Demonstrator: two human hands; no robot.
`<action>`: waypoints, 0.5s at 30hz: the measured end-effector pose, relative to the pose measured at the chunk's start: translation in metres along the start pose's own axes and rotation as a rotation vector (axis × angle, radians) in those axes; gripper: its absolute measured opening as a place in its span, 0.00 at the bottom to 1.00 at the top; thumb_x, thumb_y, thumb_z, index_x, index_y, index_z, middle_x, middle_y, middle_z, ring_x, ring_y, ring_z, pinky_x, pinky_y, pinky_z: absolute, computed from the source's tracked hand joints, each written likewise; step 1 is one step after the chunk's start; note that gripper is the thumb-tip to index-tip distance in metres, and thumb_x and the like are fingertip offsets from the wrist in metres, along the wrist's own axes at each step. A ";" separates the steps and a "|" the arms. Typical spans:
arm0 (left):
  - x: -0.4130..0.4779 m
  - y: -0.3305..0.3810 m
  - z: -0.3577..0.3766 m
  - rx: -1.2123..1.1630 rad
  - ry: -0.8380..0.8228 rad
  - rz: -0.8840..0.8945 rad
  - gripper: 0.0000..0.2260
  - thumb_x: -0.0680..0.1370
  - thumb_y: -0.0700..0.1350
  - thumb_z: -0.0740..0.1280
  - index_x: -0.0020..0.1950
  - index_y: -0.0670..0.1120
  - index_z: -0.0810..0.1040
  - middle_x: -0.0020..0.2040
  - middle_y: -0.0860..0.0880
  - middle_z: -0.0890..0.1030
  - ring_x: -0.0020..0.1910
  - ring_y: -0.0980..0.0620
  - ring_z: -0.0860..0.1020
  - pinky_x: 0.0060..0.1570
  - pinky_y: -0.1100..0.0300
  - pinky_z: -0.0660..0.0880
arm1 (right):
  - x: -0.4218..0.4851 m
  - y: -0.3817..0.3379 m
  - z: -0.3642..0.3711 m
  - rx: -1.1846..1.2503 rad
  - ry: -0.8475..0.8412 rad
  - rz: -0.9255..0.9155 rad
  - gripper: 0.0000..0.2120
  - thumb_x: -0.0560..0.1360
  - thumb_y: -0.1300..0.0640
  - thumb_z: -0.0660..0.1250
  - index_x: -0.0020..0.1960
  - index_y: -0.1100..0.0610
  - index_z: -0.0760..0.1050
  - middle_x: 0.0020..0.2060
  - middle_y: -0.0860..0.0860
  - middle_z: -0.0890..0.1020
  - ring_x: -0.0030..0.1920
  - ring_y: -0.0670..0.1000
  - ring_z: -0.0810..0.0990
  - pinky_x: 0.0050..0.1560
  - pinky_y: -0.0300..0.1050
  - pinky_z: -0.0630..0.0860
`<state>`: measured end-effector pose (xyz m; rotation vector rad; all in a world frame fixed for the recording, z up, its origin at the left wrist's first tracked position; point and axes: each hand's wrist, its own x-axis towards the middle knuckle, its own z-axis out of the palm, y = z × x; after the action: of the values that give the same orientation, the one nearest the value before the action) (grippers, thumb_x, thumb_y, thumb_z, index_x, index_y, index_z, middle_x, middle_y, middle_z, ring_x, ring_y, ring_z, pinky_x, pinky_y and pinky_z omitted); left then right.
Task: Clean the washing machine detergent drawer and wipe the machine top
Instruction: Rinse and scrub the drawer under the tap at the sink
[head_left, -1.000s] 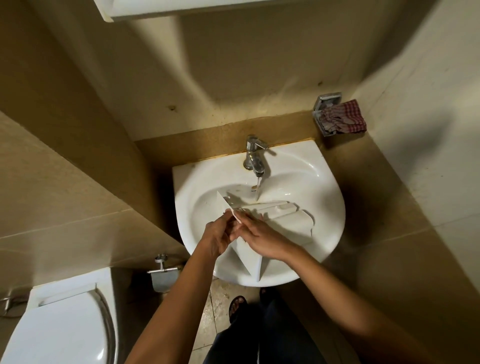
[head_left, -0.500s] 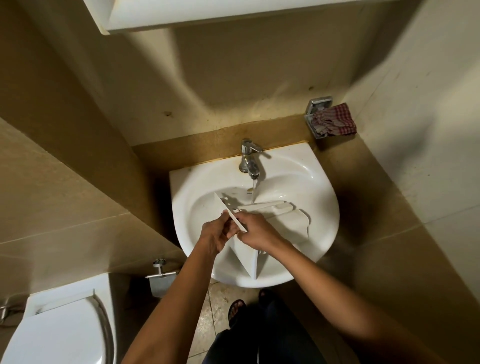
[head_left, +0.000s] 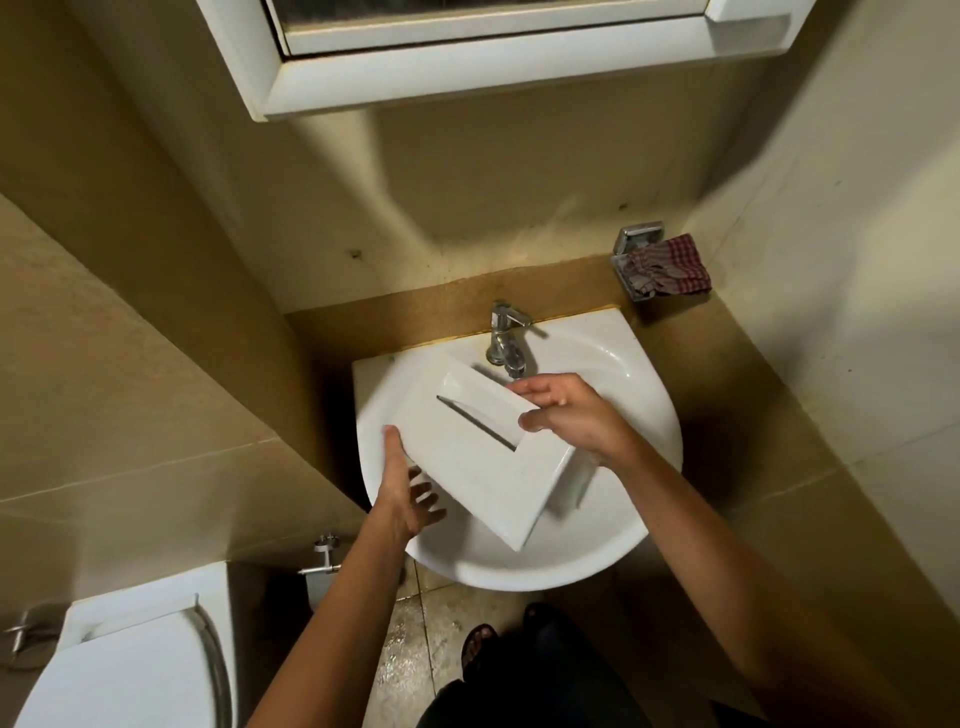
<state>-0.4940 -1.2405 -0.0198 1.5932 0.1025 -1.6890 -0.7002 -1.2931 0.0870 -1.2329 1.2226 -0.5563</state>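
The white detergent drawer (head_left: 483, 462) is held over the white sink (head_left: 639, 499), its flat front panel with the recessed handle slot turned up toward me. My right hand (head_left: 571, 415) grips the drawer's far right edge, thumb on the panel and fingers behind it. My left hand (head_left: 410, 493) is under the drawer's near left edge with fingers spread and straight, touching or just below it. The drawer's compartments are hidden beneath the panel.
A chrome tap (head_left: 506, 338) stands at the back of the sink. A red checked cloth (head_left: 667, 266) hangs on a metal holder on the wall at right. A toilet (head_left: 124, 670) is at lower left, a white-framed cabinet (head_left: 467, 78) above.
The drawer has been turned over, from compartments under the tap to front panel facing up. My left hand let go and moved below its left edge. My view tilted upward.
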 end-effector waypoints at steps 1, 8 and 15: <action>0.000 0.000 0.000 -0.064 -0.018 -0.005 0.44 0.68 0.77 0.57 0.66 0.42 0.69 0.59 0.40 0.75 0.61 0.38 0.72 0.61 0.37 0.70 | 0.000 -0.005 -0.004 0.044 -0.002 -0.011 0.20 0.70 0.76 0.64 0.57 0.58 0.78 0.45 0.50 0.84 0.43 0.48 0.82 0.43 0.37 0.77; -0.019 0.008 0.013 -0.110 -0.233 0.031 0.44 0.69 0.77 0.54 0.71 0.45 0.68 0.66 0.39 0.73 0.63 0.35 0.72 0.61 0.30 0.67 | 0.013 0.006 -0.020 0.372 -0.007 -0.002 0.20 0.71 0.77 0.61 0.58 0.61 0.76 0.44 0.51 0.85 0.41 0.49 0.84 0.41 0.40 0.79; -0.019 0.011 0.016 0.253 -0.012 0.280 0.33 0.75 0.71 0.56 0.71 0.50 0.68 0.71 0.46 0.70 0.68 0.45 0.69 0.65 0.46 0.67 | 0.022 0.026 -0.022 0.763 -0.043 0.017 0.17 0.63 0.70 0.72 0.49 0.57 0.84 0.41 0.52 0.85 0.42 0.52 0.84 0.40 0.40 0.80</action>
<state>-0.5025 -1.2475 0.0051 1.6904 -0.3380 -1.5361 -0.7204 -1.3129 0.0579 -0.5802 0.8501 -0.8751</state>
